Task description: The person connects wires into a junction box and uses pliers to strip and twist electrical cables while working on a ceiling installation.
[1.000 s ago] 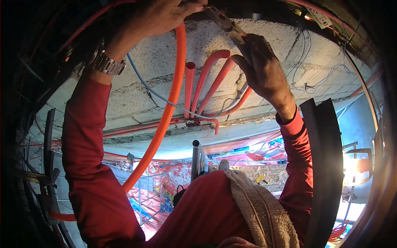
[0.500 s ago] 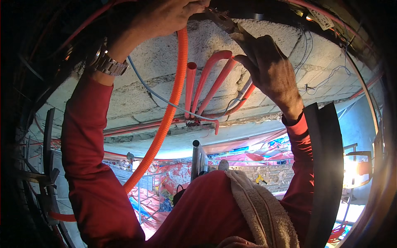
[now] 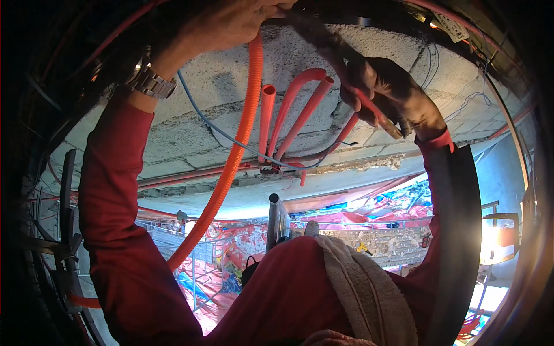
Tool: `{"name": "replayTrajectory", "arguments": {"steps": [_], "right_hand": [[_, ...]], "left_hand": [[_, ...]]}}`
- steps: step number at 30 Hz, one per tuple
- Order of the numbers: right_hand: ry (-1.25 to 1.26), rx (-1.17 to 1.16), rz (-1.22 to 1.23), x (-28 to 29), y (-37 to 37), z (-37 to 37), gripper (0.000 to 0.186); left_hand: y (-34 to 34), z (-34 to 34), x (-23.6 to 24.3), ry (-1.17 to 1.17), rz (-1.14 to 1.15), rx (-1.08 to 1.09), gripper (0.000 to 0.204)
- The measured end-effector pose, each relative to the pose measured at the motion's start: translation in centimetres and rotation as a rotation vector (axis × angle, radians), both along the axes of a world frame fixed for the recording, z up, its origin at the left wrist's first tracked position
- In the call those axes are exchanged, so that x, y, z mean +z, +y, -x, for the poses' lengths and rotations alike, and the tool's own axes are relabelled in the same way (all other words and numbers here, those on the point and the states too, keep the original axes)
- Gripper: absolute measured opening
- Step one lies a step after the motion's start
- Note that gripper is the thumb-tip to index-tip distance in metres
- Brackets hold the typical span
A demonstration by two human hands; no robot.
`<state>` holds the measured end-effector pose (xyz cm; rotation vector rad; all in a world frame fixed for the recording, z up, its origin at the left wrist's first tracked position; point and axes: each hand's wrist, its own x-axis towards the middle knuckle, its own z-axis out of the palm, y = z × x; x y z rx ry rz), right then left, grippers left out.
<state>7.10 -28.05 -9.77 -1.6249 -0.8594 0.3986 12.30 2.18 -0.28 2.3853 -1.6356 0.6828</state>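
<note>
My left hand (image 3: 231, 26) is raised at the top, fingers closed at the dark far end of a long tool; what they grip is too small to name. My right hand (image 3: 407, 95), blurred, is shut on that tool, which looks like pliers with red handles (image 3: 375, 106). An orange corrugated conduit (image 3: 234, 161) hangs beside my left hand and runs down past my left forearm. A thin grey-blue cable (image 3: 213, 124) crosses in front of several pink pipes (image 3: 297, 118) fixed on the rough block surface.
A dark metal strip (image 3: 459, 230) stands by my right forearm, near a bright work lamp (image 3: 499, 236). A steel pole (image 3: 273, 219), metal railings (image 3: 196, 288) and pink and blue sheeting (image 3: 363, 218) lie beyond my body. Dark brackets (image 3: 69, 213) line the left edge.
My right hand has turned and moved to the right, bringing the tool's red handles into view. My left hand has shifted slightly up and left.
</note>
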Motion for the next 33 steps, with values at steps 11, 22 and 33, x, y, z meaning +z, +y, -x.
{"name": "replayTrajectory", "arguments": {"steps": [11,22,33], "right_hand": [[-0.565,-0.226,0.131,-2.9,-0.3,1.1,0.043],[-1.055,-0.603,0.154,-4.2,3.0,1.7,0.038],[-0.750,-0.459,0.121,-2.9,2.5,1.5,0.035]], "left_hand": [[-0.6,0.1,0.3,0.152,0.113,0.017,0.015],[-1.2,1.0,0.2,0.224,0.126,0.080,0.020],[-0.9,0.7,-0.1,0.138,0.141,0.016,0.020]]}}
